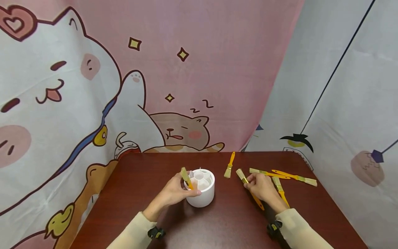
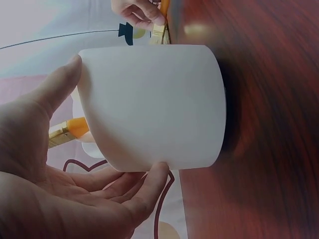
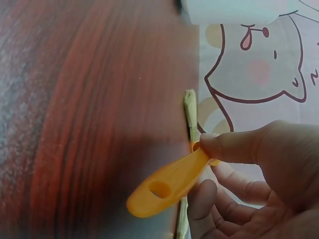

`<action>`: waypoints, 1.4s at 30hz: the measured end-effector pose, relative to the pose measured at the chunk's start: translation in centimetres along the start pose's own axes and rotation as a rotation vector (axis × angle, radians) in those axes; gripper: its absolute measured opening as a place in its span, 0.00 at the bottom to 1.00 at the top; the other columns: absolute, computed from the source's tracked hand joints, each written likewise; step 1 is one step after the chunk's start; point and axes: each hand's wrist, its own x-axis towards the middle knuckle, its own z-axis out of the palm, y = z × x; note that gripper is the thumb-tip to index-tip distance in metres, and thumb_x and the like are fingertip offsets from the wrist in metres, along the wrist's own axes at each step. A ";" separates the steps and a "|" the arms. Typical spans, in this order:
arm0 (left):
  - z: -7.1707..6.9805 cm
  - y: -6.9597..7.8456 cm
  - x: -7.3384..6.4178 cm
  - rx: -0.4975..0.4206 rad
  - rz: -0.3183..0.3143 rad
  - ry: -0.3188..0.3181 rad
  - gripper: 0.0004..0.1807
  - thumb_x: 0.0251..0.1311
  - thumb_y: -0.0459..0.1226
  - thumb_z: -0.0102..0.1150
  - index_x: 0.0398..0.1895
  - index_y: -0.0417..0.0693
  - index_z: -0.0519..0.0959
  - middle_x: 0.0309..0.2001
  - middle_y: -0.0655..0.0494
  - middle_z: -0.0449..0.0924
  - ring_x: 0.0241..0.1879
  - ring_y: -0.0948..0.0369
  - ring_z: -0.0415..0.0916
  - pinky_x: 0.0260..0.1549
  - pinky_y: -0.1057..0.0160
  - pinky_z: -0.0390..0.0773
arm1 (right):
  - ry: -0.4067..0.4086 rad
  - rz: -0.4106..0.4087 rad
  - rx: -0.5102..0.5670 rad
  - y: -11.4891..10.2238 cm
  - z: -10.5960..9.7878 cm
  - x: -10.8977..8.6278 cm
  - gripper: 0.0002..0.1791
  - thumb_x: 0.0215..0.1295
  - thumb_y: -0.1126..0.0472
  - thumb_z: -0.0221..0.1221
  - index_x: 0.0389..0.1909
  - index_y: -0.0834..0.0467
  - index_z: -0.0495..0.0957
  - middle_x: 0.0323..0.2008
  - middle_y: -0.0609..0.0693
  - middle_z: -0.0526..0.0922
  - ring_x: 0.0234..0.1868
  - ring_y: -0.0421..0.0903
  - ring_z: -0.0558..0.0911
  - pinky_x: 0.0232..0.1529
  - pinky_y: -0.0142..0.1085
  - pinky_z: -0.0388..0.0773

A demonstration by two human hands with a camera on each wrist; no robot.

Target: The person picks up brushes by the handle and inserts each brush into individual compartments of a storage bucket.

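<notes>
My left hand [image 1: 174,192] grips a white round organizer [image 1: 203,199] on the table, thumb at its rim and fingers around its side. The organizer's top is divided into several compartments. One paintbrush [image 1: 186,177] leans in the left part, bristles up and yellow handle down inside; the left wrist view shows its metal band [image 2: 61,133] beside the palm. To the right, my right hand [image 1: 261,186] pinches another yellow-handled paintbrush [image 1: 257,201] low over the table, bristles pointing away and left. The flat handle [image 3: 167,186] with its hole fills the right wrist view.
Beside the right hand lie more paintbrushes: one at the back [image 1: 229,166], two crossing at the right [image 1: 268,173] [image 1: 295,176], and one partly behind the wrist [image 1: 281,192]. The dark red table [image 1: 130,193] meets a cartoon-printed curtain [image 1: 236,86] at its back edge.
</notes>
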 end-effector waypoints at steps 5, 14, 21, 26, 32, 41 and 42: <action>-0.1 0.0 0.1 -0.006 -0.007 -0.003 0.57 0.48 0.58 0.84 0.77 0.42 0.68 0.69 0.43 0.78 0.61 0.50 0.81 0.60 0.46 0.82 | 0.030 -0.030 -0.006 -0.6 -0.5 0.0 0.09 0.64 0.59 0.75 0.39 0.57 0.85 0.26 0.46 0.85 0.22 0.42 0.77 0.25 0.36 0.76; -0.3 -0.1 0.1 0.003 0.000 -0.012 0.55 0.49 0.57 0.84 0.76 0.44 0.69 0.69 0.46 0.78 0.61 0.52 0.81 0.61 0.46 0.82 | 0.069 -0.062 0.029 -1.9 -1.3 -0.5 0.10 0.64 0.57 0.74 0.40 0.56 0.85 0.29 0.47 0.86 0.25 0.42 0.78 0.27 0.35 0.75; -0.2 0.0 0.0 -0.027 0.000 -0.023 0.55 0.49 0.55 0.85 0.77 0.41 0.68 0.66 0.43 0.79 0.58 0.51 0.81 0.58 0.47 0.82 | 0.108 -0.093 0.056 -2.6 -2.0 -1.1 0.11 0.64 0.55 0.75 0.39 0.54 0.84 0.31 0.46 0.87 0.30 0.41 0.81 0.30 0.33 0.77; 0.0 0.0 0.0 -0.030 -0.010 -0.022 0.56 0.49 0.56 0.84 0.77 0.41 0.68 0.69 0.42 0.77 0.62 0.49 0.81 0.61 0.44 0.82 | 0.128 -0.121 0.079 -3.2 -2.2 -1.3 0.11 0.67 0.52 0.74 0.40 0.51 0.84 0.31 0.45 0.86 0.30 0.42 0.81 0.28 0.33 0.77; -0.1 -0.2 0.1 -0.025 0.004 -0.026 0.55 0.51 0.55 0.84 0.77 0.40 0.68 0.71 0.41 0.76 0.63 0.48 0.80 0.63 0.42 0.80 | 0.153 -0.151 0.110 -4.5 -2.4 -1.8 0.12 0.69 0.47 0.72 0.41 0.48 0.83 0.30 0.43 0.85 0.29 0.42 0.80 0.26 0.33 0.76; -0.2 -0.2 0.0 -0.058 0.019 -0.041 0.55 0.52 0.53 0.84 0.78 0.38 0.66 0.74 0.40 0.73 0.65 0.48 0.80 0.63 0.43 0.80 | 0.197 -0.245 0.164 -7.4 -3.2 -2.3 0.11 0.69 0.48 0.72 0.44 0.46 0.84 0.33 0.39 0.87 0.32 0.38 0.84 0.32 0.32 0.82; -0.3 -0.2 -0.1 -0.062 0.015 -0.042 0.56 0.52 0.53 0.83 0.78 0.38 0.66 0.75 0.40 0.73 0.66 0.47 0.79 0.63 0.43 0.80 | 0.194 -0.251 0.176 -7.7 -3.3 -2.4 0.11 0.69 0.48 0.72 0.45 0.46 0.84 0.34 0.40 0.87 0.32 0.38 0.85 0.33 0.32 0.82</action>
